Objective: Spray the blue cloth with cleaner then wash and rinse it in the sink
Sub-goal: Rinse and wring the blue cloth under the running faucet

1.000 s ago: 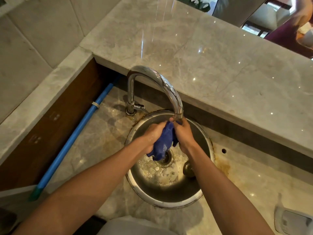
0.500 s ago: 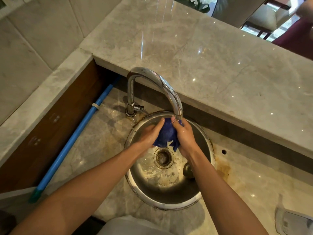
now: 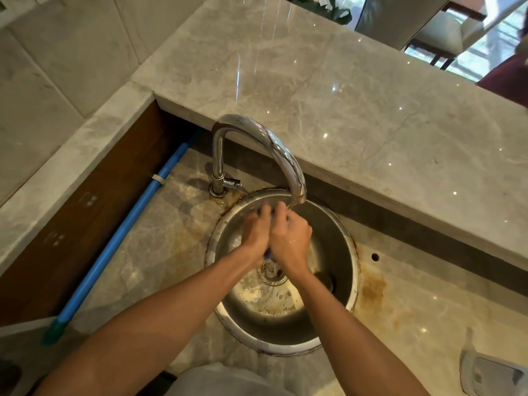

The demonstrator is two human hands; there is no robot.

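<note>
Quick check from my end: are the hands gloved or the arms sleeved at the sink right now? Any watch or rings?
No. The left hand and right hand are bare and ungloved, the right one wet. Both forearms are uncovered to the frame edge. No watch, bracelet or ring shows.

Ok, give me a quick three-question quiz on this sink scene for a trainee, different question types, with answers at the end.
1. True or false: the blue cloth is spread flat on the counter.
2. Multiple choice: the two hands are pressed together over which thing? A) the blue pipe B) the round metal sink C) the upper marble ledge
3. Fill in: the fingertips sit just below the spout of the chrome ____.

Key:
1. False; it is bunched between the left hand and right hand, barely showing.
2. B, the sink.
3. Faucet.
</note>
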